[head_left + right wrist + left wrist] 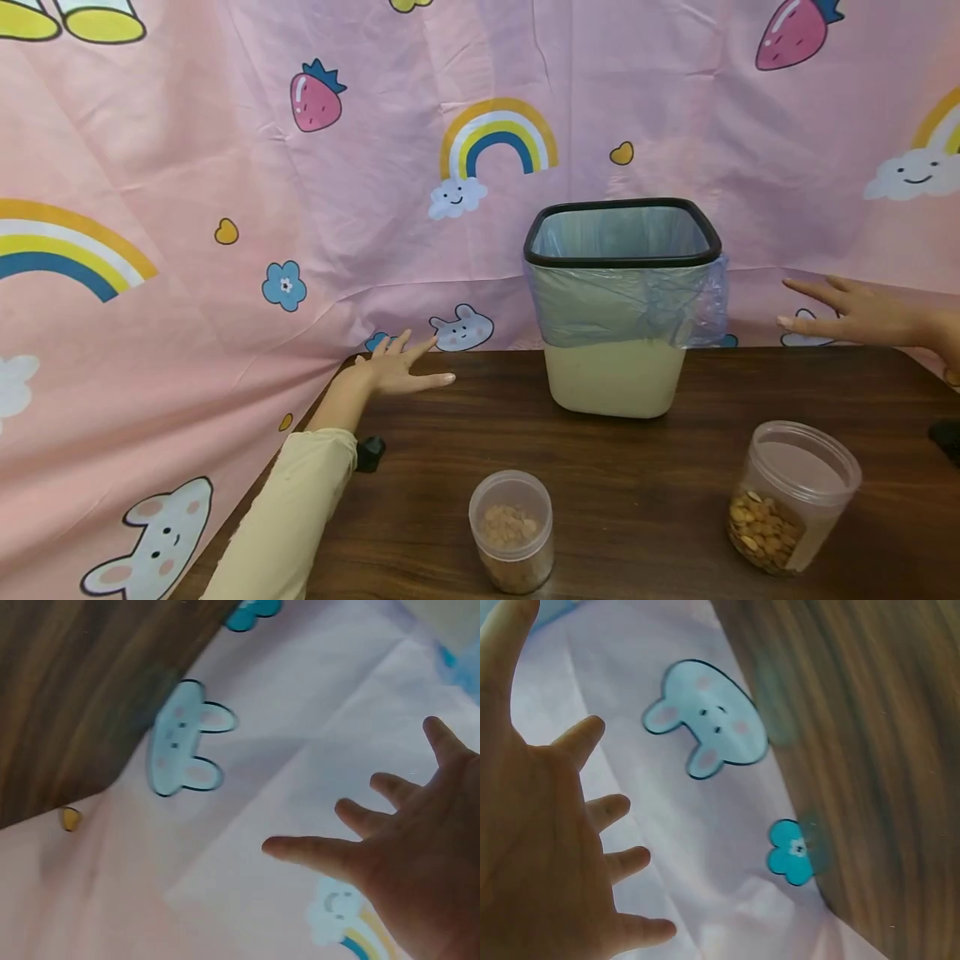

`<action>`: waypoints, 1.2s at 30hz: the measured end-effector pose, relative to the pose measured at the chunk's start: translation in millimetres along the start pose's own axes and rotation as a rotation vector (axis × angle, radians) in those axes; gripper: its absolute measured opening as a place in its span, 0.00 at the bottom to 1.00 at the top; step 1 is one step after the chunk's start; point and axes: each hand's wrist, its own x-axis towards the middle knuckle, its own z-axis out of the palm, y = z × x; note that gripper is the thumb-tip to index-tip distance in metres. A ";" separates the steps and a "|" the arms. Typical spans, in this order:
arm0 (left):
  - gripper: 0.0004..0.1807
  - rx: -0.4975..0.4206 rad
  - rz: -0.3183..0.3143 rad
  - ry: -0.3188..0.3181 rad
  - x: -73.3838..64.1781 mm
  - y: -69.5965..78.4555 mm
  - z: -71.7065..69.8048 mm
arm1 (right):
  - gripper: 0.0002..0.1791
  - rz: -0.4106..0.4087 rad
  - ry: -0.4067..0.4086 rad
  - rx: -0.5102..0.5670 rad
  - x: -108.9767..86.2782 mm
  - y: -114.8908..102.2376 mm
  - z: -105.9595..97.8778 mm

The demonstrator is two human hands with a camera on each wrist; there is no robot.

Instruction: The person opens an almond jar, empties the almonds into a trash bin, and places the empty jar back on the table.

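Note:
My left hand hovers over the back left of the table with fingers spread, holding nothing. On the far right, my right hand is raised with its fingers apart and holds nothing either. Between them stands a cream trash bin with a black rim and a bluish plastic liner folded over its edge. A small clear jar with light brown bits inside stands at the front middle. Toward the front right is a larger clear jar, partly filled with brown shelled nuts or seeds.
The dark wooden table meets a pink cartoon-print cloth hanging along its back and left side. A small black object lies beside the left sleeve. Another dark object sits at the right edge.

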 end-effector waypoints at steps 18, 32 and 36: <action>0.41 -0.166 0.438 0.036 -41.1 44.3 -20.0 | 0.34 -0.094 -0.067 0.133 -18.3 -71.6 -28.2; 0.37 -0.199 0.567 -0.004 -80.6 74.9 -14.7 | 0.34 -0.272 -0.105 0.160 -35.5 -134.2 -18.8; 0.37 -0.181 0.597 -0.014 -89.4 80.6 -8.7 | 0.34 -0.325 -0.106 0.155 -37.3 -151.3 -11.6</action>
